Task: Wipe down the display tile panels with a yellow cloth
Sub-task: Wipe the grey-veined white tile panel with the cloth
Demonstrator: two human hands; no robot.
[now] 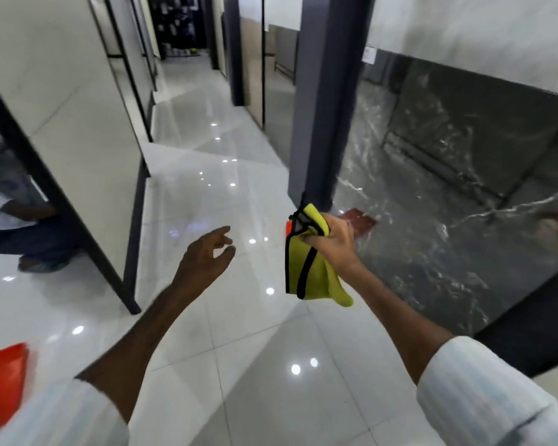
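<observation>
Cloth (313, 278), yellow with a black-stitched edge: where is it?

In the right hand (332, 235), held up in the air in front of the dark grey square pillar (322, 107). The grip is closed round the bunched upper part, fingers curled over it. The rest hangs loose below the fist.

Is it touching a panel?

No. It hangs apart from the glossy black, white-veined marble tile panel (432, 252) on the right, and above the shiny white tiled floor (239, 365).

And the left hand (203, 255)?

Its grip holds nothing. The fingers are spread and loosely bent, reaching forward, well apart from the cloth. Both forearms come out of pale striped sleeves (484, 397).

What else stands around?

A tall cream tile panel in a black frame (78, 123) stands on the left side of the aisle. Behind its lower edge a person (20, 226) crouches, only partly seen. A blurred orange object (0, 381) sits at the lower left corner; I cannot tell what it is. A reddish-brown patch (360, 220) shows near the foot of the pillar, just behind the right hand, also too blurred to name.
</observation>
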